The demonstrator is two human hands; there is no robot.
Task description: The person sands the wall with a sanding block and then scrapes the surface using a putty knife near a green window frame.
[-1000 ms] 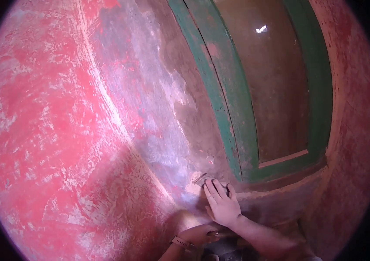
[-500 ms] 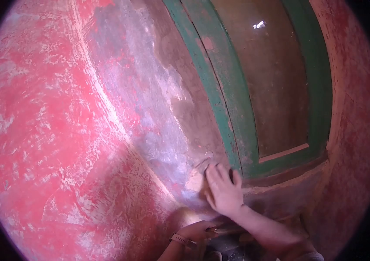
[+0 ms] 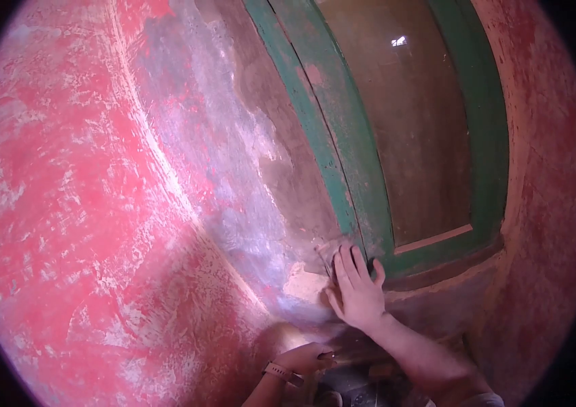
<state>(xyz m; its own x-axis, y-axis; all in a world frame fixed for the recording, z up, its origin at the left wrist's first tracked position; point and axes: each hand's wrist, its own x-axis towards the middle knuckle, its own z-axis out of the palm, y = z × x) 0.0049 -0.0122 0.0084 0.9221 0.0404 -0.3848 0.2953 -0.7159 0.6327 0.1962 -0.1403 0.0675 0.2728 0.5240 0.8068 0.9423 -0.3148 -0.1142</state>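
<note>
My right hand [image 3: 359,288] presses flat on something thin and dark against the bare plaster [image 3: 294,183], beside the lower left corner of the green window frame [image 3: 362,163]. Its fingers point up the wall, with the thumb toward the frame. What lies under the palm is mostly hidden. A pale patch [image 3: 305,283] shows just left of this hand. Lower down, my left hand [image 3: 307,357], with a banded watch [image 3: 283,373] at the wrist, has its fingers curled round something too small and dark to make out.
Red, scraped wall [image 3: 64,203] fills the left side, with a pale ridge [image 3: 159,149] running down it. A brown pane [image 3: 416,129] sits inside the green frame. Dark, unclear objects [image 3: 362,386] lie at the bottom, below the hands.
My right hand has shifted slightly right, closer to the green frame, uncovering more of the pale patch. My left hand has hardly moved. The view has shifted a little.
</note>
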